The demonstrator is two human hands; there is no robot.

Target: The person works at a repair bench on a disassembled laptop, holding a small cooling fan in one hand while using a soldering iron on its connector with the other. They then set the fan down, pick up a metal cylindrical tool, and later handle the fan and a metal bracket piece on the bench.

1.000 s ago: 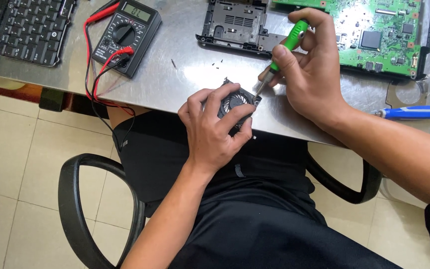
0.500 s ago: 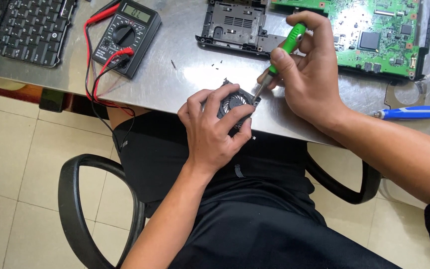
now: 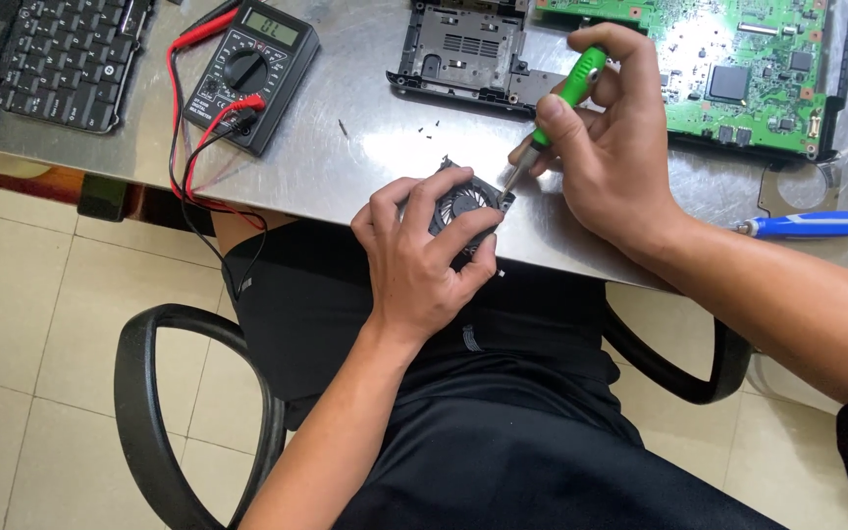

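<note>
Head view: metal table [image 3: 345, 157] across top, green circuit board [image 3: 738, 69] at 1 o'clock, multimeter [image 3: 252, 74] at 11 o'clock, left hand [image 3: 424, 260] clasping small black fan [image 3: 463, 201] at table's near edge, right hand [image 3: 610, 157] gripping green screwdriver [image 3: 566, 93], tip on fan's 2 o'clock corner.

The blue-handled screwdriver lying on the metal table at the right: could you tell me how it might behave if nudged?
The blue-handled screwdriver looks rounded, so it would probably roll. The metal table is smooth and shiny, so it may also slide easily. It lies near the table's front edge, so it could drop off.
</note>
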